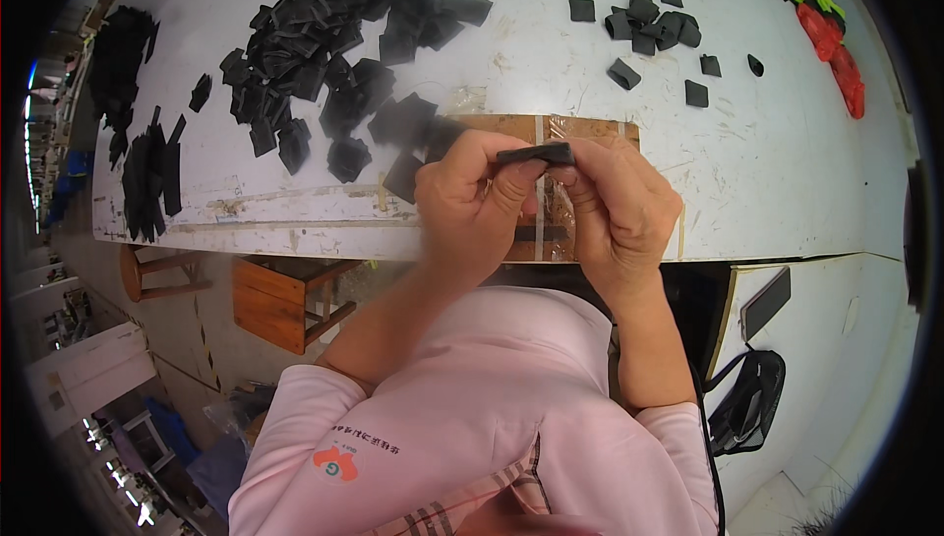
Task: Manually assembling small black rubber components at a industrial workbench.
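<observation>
A small black fabric piece (536, 153) is pinched between my two hands, above a brown board with strips of clear tape (597, 130) at the table's near edge. My left hand (470, 197) grips its left end, thumb below and fingers curled behind. At the other end, my right hand (626, 207) holds it in the same way, thumb close to the left thumb. The piece appears narrow from here, seen nearly edge-on. To the left lies a large heap of similar black pieces (305, 34), some reaching close to my left hand.
On the white table (511, 54), a smaller group of black pieces (649, 25) lies at the far right. Black strips (147, 182) rest at the left edge; a red bundle (831, 59) lies far right. A wooden stool (270, 305) stands below, left. A black bag (752, 403) sits right.
</observation>
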Available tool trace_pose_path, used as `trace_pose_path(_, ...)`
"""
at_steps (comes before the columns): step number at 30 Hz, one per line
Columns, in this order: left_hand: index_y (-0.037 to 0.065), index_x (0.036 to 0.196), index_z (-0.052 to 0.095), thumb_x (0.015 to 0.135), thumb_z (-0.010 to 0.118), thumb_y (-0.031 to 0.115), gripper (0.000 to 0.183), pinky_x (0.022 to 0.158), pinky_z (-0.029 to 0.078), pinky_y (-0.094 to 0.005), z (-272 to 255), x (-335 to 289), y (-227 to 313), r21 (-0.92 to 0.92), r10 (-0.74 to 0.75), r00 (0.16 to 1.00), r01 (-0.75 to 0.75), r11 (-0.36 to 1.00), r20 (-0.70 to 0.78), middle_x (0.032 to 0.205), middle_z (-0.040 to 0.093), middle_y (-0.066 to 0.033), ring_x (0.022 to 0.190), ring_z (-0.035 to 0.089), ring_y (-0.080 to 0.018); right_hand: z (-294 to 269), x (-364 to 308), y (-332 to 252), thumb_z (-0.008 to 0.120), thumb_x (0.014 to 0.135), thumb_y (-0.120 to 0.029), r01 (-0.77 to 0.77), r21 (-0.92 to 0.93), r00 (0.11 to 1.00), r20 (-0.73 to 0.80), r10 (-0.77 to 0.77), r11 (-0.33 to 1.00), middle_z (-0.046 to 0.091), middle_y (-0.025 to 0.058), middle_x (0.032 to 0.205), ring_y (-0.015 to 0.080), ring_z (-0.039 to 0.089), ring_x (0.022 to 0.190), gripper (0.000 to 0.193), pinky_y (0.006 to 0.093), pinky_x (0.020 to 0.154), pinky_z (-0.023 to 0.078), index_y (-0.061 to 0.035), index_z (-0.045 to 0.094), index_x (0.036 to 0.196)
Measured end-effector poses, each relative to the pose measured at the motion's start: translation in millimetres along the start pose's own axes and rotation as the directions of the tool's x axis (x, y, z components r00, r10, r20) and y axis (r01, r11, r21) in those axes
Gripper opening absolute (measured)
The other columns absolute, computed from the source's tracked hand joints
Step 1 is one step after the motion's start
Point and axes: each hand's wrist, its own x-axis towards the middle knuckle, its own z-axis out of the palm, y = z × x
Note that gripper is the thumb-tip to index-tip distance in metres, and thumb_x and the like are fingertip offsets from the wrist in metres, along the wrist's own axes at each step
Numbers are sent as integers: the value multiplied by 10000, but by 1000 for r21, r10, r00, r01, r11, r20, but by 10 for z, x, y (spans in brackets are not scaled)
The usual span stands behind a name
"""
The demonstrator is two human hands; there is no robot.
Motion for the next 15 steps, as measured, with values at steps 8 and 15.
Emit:
trace_pose_path(8,-27,892,534,813,533,9,87,518,401,-163,-48,25,54,-304,-243,967,256,918,80,740,573,-66,578,497,-59,-136,-55,31,581,747,-13,-431,473,902,212,376,768,552,24,665,74,495,566,234,212,507,405,-10,581,981)
trace_pose_path(15,-46,943,520,779,520,-42,164,529,423,-165,-76,87,62,-407,-293,932,357,841,214,770,569,-56,607,511,-55,-93,39,-53,576,706,37,-118,97,993,42,115,988,545,93,660,199,517,532,128,257,488,412,-7,585,826)
